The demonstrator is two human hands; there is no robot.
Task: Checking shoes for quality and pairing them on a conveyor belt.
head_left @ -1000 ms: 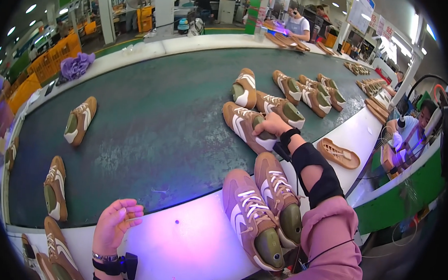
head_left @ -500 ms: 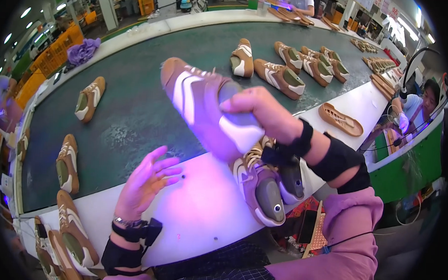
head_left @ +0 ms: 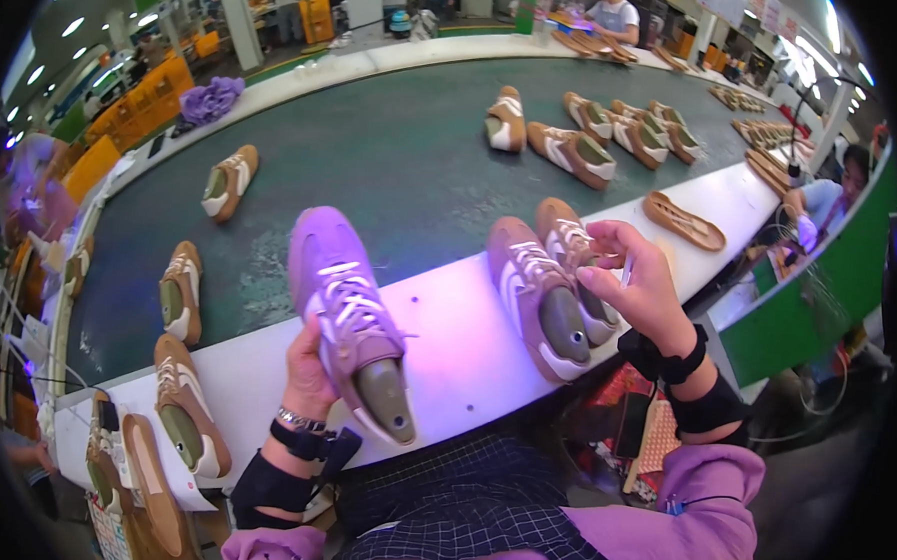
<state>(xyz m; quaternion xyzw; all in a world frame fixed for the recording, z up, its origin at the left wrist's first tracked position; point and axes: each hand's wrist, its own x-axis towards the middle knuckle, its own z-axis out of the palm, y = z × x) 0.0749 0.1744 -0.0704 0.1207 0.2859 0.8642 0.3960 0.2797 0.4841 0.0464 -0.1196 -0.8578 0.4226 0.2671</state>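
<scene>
My left hand (head_left: pixel 309 379) grips a brown sneaker (head_left: pixel 332 250) by its left side, tilted toe-up over the white ledge. White laces and stripes show on it, and a dark green shoe last fills its opening. Purple light tints the shoe and ledge. To the right, a pair stands side by side: a near sneaker (head_left: pixel 525 273) and a far sneaker (head_left: pixel 561 223), both with lasts inside. My right hand (head_left: pixel 648 289) hovers at the far sneaker's right side, fingers curved and thumb apart from them. Whether its fingertips touch that shoe I cannot tell.
Beyond the white ledge (head_left: pixel 446 330) lies a green conveyor belt (head_left: pixel 373 167) with several sneakers. A loose brown sole (head_left: pixel 683 222) rests on the ledge at right. More shoes and a sole (head_left: pixel 154 482) sit at left. A co-worker (head_left: pixel 832 197) sits at far right.
The sneaker has passed from my right hand to my left, coming down and left with its opening toward me. My right hand has let go and moved right, beside the standing pair.
</scene>
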